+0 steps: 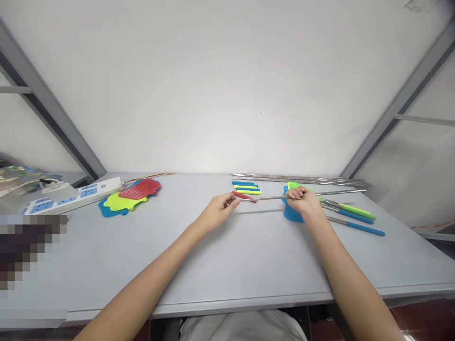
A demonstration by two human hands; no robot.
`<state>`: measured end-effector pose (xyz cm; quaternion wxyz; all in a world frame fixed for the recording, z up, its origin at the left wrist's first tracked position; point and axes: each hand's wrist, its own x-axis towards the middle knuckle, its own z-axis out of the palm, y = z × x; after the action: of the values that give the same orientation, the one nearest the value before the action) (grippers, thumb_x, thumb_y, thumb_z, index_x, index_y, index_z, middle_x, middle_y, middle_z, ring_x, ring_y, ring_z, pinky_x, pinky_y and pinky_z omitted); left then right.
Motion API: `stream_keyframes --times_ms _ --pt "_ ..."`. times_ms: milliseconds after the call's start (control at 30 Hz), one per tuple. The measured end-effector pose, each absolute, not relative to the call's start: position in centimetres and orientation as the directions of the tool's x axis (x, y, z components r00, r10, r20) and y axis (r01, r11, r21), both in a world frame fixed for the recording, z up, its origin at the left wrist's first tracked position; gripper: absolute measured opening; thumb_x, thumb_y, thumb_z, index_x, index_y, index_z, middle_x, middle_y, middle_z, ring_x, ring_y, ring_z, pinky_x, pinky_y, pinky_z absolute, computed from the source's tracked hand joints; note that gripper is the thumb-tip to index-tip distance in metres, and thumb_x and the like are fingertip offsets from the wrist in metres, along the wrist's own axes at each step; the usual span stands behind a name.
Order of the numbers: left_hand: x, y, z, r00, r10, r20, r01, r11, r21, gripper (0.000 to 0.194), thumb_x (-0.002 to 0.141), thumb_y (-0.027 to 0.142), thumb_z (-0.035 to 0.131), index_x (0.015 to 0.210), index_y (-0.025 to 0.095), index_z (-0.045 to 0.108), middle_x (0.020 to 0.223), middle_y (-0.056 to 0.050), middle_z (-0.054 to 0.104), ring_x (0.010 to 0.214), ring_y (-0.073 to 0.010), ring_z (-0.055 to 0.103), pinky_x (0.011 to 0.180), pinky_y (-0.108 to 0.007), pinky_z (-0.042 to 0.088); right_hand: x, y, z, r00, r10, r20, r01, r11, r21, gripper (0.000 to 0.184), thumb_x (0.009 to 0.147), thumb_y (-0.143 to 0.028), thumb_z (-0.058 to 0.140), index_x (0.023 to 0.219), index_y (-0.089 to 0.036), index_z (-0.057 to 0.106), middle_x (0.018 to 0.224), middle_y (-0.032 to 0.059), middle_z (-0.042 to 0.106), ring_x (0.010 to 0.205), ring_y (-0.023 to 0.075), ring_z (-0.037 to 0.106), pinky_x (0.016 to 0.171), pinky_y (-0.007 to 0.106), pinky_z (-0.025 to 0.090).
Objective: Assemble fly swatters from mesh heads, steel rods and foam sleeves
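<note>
A thin metal rod (265, 198) spans the space between my hands, above the table. My left hand (221, 208) pinches it near its left end. Further right, my right hand (302, 200) is wrapped round the same rod, and the rod's far part sticks out beyond the fist. Just past my left fingertips is a red handle sleeve (249, 198), partly crossed by the rod; whether it touches the hand I cannot tell. Under and behind my right hand lie several fly swatters with blue and green heads, one with a blue handle (366, 229); the hand hides part of them.
Blue and yellow handle sleeves (247, 188) lie at the back middle. A bundle of metal rods (302, 179) runs along the wall. To the left are red, yellow and blue swatter heads (131, 196) and a white power strip (76, 195). Grey frame posts (398, 109) flank the table (199, 274).
</note>
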<state>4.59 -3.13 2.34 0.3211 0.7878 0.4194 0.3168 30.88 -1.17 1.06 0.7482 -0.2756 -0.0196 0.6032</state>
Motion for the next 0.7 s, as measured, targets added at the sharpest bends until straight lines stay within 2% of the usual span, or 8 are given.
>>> stream_keyframes --times_ms 133,233,567,700 --pt "4.8 -3.4 2.0 0.48 0.846 0.231 0.476 -0.472 0.742 0.032 0.08 0.036 0.034 0.055 0.018 0.029 0.054 0.005 0.023 0.05 -0.0094 0.022 0.048 -0.023 0.02 30.7 -1.4 1.2 0.297 0.918 -0.264 -0.884 0.159 -0.44 0.023 0.083 -0.026 0.044 0.102 -0.014 0.05 0.095 0.0053 0.055 0.075 0.0133 0.055 0.062 0.03 0.048" --pt "5.0 -3.4 1.4 0.484 0.847 0.221 0.485 -0.47 0.738 0.032 0.081 0.035 0.032 0.055 0.019 0.025 0.054 0.005 0.021 0.051 -0.0096 0.021 0.048 -0.023 0.019 30.1 -1.5 1.1 0.33 0.913 -0.24 -0.876 0.201 -0.439 0.024 0.082 -0.027 0.044 0.102 -0.014 0.05 0.097 0.0057 0.054 0.077 0.014 0.055 0.064 0.031 0.048" --pt "5.6 -4.0 0.7 0.502 0.846 0.179 0.446 -0.43 0.785 0.031 0.081 0.036 0.03 0.056 0.019 0.028 0.054 0.006 0.023 0.051 -0.0094 0.023 0.048 -0.022 0.021 29.9 -1.4 0.8 0.379 0.908 -0.178 -0.854 0.268 -0.447 0.023 0.082 -0.029 0.044 0.099 -0.014 0.051 0.09 0.0044 0.055 0.07 0.0116 0.055 0.058 0.027 0.047" --pt "5.6 -4.3 1.2 0.494 0.848 0.195 0.416 -0.426 0.803 0.031 0.082 0.037 0.029 0.056 0.019 0.027 0.055 0.005 0.021 0.051 -0.0091 0.021 0.047 -0.022 0.02 29.8 -1.3 0.6 0.386 0.906 -0.176 -0.855 0.279 -0.438 0.024 0.082 -0.029 0.044 0.101 -0.014 0.05 0.093 0.0051 0.055 0.073 0.0128 0.055 0.061 0.029 0.048"
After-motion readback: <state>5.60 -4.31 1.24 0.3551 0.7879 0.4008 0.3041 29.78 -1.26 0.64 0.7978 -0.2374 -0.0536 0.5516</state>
